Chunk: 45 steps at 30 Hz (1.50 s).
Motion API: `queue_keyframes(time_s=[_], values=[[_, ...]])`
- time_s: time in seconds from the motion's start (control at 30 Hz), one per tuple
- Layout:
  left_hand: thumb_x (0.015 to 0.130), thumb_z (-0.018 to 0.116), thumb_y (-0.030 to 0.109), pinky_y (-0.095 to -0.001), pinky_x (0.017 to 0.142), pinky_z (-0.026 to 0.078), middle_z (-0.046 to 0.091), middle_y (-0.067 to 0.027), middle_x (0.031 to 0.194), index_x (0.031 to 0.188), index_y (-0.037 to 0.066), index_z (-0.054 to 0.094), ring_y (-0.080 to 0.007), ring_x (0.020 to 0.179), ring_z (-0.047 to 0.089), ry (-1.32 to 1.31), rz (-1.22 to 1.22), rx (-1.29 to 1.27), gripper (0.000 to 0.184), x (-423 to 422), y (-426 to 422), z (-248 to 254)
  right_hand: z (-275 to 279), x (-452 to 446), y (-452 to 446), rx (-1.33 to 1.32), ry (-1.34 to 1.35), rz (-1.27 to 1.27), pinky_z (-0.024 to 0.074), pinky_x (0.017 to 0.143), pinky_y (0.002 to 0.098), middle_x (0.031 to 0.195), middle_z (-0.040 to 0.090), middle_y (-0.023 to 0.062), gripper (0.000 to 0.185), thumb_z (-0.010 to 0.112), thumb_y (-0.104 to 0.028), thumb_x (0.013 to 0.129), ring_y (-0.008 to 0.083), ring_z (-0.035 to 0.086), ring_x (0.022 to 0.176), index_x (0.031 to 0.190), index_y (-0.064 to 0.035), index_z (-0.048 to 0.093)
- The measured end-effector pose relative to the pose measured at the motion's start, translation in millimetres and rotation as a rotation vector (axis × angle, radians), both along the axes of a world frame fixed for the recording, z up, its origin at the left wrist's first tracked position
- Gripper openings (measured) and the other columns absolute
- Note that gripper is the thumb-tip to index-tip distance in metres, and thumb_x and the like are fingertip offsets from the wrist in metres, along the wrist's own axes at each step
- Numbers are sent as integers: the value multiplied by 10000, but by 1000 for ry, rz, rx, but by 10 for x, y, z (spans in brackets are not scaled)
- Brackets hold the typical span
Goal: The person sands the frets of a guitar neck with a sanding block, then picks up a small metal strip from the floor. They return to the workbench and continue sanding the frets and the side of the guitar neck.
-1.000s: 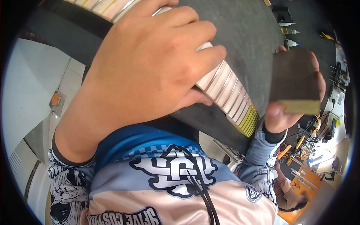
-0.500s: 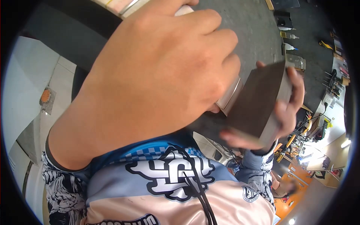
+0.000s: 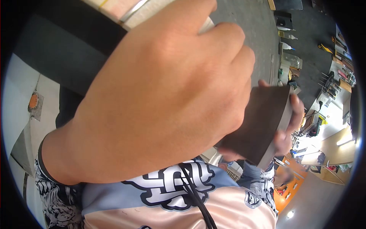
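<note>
My left hand [image 3: 171, 99] fills the middle of the view, back towards me, with its fingers curled. Whatever it grips is mostly hidden; a small pale edge [image 3: 207, 26] shows between the fingers. My right hand [image 3: 286, 141] wraps around a dark brown, flat-faced block [image 3: 263, 118] with lighter grey sides. Its fingers press on the block's right side and lower edge. The block's left end disappears behind my left hand, so I cannot tell whether the two touch.
A pale board [image 3: 118, 7] with a shiny metal strip lies at the upper left. Several small bottles [image 3: 288, 35] stand along the dark worktop [image 3: 249, 23]. Tools and cables crowd the right side, near a power socket [image 3: 320, 103]. An orange panel [image 3: 293, 187] is behind my right arm.
My left hand has shifted right and slightly down, covering more of the block. The block has moved a little down and turned. A pale, shiny-edged piece between the hands is now hidden.
</note>
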<state>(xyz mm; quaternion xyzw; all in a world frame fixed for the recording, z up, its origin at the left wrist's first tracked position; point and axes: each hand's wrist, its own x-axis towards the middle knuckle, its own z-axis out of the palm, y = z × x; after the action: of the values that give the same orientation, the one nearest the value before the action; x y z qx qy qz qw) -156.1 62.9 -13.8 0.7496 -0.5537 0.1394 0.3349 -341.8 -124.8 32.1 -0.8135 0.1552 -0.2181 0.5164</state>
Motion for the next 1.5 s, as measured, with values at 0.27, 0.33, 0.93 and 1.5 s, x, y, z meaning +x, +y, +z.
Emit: queue_keyframes(time_s=[0.27, 0.33, 0.93, 1.5], values=[[568, 874, 382, -467, 990, 470, 672, -59, 1056, 1145, 127, 738, -283, 1019, 644, -29, 3, 35, 646, -20, -51, 21, 39, 266, -243, -580, -54, 376, 543, 1018, 635, 1586, 254, 292, 1068, 946, -520, 655, 534, 515, 1299, 1526, -294, 370], [572, 873, 382, -466, 990, 470, 672, -61, 1057, 1147, 126, 738, -284, 1018, 644, -38, -19, 45, 645, -31, -94, 44, 6, 270, -333, -701, -77, 494, 538, 1022, 634, 1594, 248, 279, 1054, 945, -531, 658, 532, 505, 1312, 1517, -273, 391], [786, 842, 348, -425, 954, 468, 676, -143, 1156, 1321, 63, 681, -349, 1073, 633, -242, -208, 218, 627, -615, -872, 331, 143, -1908, -913, -914, 237, -677, 339, 1160, 526, 1585, 326, 352, 800, 719, -506, 939, 515, 391, 1421, 1572, -119, 422], [1058, 578, 385, -466, 1146, 350, 554, -247, 1412, 1437, -69, 497, -387, 1317, 507, -339, -140, 318, 596, -254, -362, 231, -5296, -3843, 1457, 718, 704, -1432, 556, 920, 452, 1105, 729, 204, 314, 698, -329, 905, 389, 709, 983, 1088, -83, 762]])
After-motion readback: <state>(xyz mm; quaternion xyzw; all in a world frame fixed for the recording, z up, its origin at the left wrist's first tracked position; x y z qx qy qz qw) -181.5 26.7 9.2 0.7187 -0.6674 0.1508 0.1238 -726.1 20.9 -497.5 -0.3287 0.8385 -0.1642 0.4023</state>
